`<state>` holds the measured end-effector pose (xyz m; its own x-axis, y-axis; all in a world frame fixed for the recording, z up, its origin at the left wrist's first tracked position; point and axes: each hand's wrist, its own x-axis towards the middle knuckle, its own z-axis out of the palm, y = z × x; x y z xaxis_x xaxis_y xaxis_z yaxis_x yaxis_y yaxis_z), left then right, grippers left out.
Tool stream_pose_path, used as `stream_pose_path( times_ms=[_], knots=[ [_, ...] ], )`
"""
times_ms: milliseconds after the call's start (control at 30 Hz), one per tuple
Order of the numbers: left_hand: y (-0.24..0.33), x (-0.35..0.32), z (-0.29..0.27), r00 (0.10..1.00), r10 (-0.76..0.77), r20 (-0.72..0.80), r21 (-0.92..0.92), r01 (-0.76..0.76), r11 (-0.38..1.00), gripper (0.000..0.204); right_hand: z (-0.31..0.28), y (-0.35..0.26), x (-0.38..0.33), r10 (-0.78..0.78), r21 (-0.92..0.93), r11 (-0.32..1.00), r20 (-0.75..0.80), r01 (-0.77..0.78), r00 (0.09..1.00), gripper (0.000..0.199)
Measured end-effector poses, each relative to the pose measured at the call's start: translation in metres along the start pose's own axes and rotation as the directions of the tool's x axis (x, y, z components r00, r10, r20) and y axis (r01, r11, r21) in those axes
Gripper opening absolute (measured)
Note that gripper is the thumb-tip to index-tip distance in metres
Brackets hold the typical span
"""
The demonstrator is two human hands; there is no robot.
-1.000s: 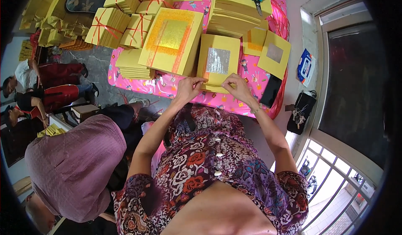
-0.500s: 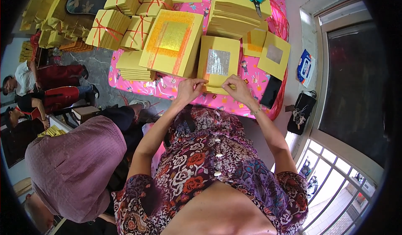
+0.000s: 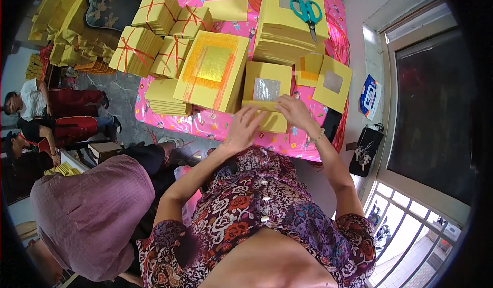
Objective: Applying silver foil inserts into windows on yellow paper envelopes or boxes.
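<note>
Folded higher now, the yellow paper's [image 3: 248, 83] flat strip [image 3: 263, 104] lies just below its shiny silver square [image 3: 266, 89]; left hand [image 3: 243, 130] slightly spread, right hand's [image 3: 298, 114] pinch unclear.

Teal-handled scissors [image 3: 309, 21]; left of them, red-tied yellow paper bundles [image 3: 134, 46]; on their near side, silver-squared yellow sheet [image 3: 267, 89]; around, pink figure-printed tablecloth [image 3: 205, 127].

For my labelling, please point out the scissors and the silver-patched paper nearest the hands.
Scissors [image 3: 311, 23]: head view, where handles meet blades.
Silver-patched paper [image 3: 267, 89]: head view, on the silver patch.
</note>
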<state>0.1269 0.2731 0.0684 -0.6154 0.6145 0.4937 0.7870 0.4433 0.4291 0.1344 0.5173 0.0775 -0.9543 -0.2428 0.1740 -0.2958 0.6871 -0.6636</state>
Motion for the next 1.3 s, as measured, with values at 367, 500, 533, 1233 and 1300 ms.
stream_pose_path(
  times_ms=[367, 500, 533, 1233, 1300],
  knots=[
    [-0.02, 0.046, 0.041, 0.962, -0.03, 0.272, 0.054, 0.016, 0.998, 0.082, -0.018, 0.056, 0.082, 0.101, -0.236, 0.965, -0.079, -0.117, 0.992, 0.027],
    [-0.029, 0.049, 0.052, 0.945, -0.086, 0.315, 0.036, 0.079, 0.996, 0.087, -0.012, 0.06, 0.099, 0.053, -0.362, 0.929, -0.087, -0.081, 0.995, 0.026],
    [-0.03, 0.049, 0.053, 0.946, -0.088, 0.313, 0.036, 0.081, 0.996, 0.087, -0.01, 0.058, 0.104, 0.078, -0.371, 0.924, -0.059, -0.094, 0.995, 0.026],
    [-0.038, 0.05, 0.053, 0.924, -0.106, 0.368, -0.02, 0.122, 0.992, 0.084, 0.008, 0.047, 0.133, 0.256, -0.222, 0.948, 0.102, -0.229, 0.961, 0.028],
    [-0.037, 0.051, 0.049, 0.918, -0.111, 0.381, 0.0, 0.12, 0.993, 0.083, 0.014, 0.046, 0.129, 0.227, -0.247, 0.946, 0.041, -0.21, 0.973, 0.028]
  ],
)
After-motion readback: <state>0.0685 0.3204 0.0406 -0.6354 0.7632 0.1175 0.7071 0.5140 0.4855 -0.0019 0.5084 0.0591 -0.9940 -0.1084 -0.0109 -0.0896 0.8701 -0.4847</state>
